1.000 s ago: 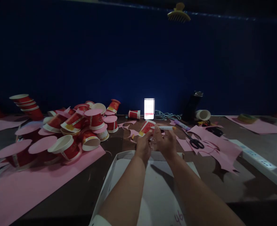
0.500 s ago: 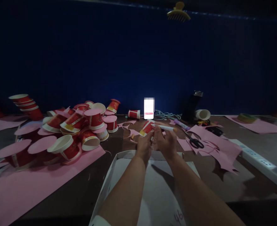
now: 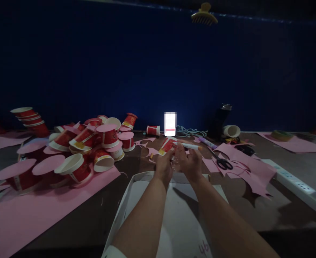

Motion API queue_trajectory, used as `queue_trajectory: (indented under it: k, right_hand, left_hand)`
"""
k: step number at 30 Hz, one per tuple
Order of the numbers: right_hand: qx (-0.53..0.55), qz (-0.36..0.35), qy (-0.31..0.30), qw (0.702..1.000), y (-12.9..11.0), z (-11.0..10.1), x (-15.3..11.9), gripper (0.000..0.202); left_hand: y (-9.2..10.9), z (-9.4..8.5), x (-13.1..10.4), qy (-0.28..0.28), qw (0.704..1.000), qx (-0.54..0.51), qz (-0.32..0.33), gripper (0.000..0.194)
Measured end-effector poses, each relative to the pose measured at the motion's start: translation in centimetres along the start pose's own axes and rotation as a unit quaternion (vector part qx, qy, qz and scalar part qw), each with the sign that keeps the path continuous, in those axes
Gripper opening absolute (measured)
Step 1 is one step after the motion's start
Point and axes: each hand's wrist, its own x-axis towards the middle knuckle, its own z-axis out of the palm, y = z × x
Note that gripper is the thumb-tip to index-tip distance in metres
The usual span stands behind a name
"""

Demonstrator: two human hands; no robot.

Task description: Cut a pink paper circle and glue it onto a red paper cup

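Note:
My left hand (image 3: pixel 164 165) is closed round a small red and yellow paper cup (image 3: pixel 166 146), just beyond the near box. Close beside it, my right hand (image 3: pixel 189 163) grips a white marker (image 3: pixel 188 146) with an orange end. The marker lies nearly level, its left tip at the cup's side; whether they touch I cannot tell. Fingers hide the cup's lower part. A small orange cap (image 3: pixel 151 156) lies on the table left of my hands. Beneath my forearms is a shallow white cardboard box (image 3: pixel 174 215).
Many red cups (image 3: pixel 80 139), several topped with pink discs, crowd the left on pink paper (image 3: pixel 53 211). A lit phone (image 3: pixel 170 123) stands behind my hands. To the right are a purple tube (image 3: pixel 207 143), black scissors (image 3: pixel 224 163), pink scraps (image 3: pixel 254 175) and a power strip (image 3: pixel 295 182).

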Motion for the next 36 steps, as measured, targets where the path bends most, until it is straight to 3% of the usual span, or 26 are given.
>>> queue_trajectory:
  k: [19, 28, 36]
  right_hand:
    - [0.015, 0.026, -0.013, 0.999, -0.5, -0.3, 0.1, 0.022]
    - [0.128, 0.21, 0.05, 0.968, 0.1, 0.0, 0.4, 0.034]
    - [0.138, 0.242, 0.018, 0.96, 0.4, 0.3, 0.3, 0.037]
  left_hand:
    - [-0.2, -0.4, 0.3, -0.01, 1.0, -0.024, -0.005, 0.022]
    - [0.9, -0.3, 0.5, 0.016, 0.995, -0.072, -0.067, 0.014]
    - [1.7, -0.4, 1.1, 0.035, 0.987, -0.135, -0.075, 0.015]
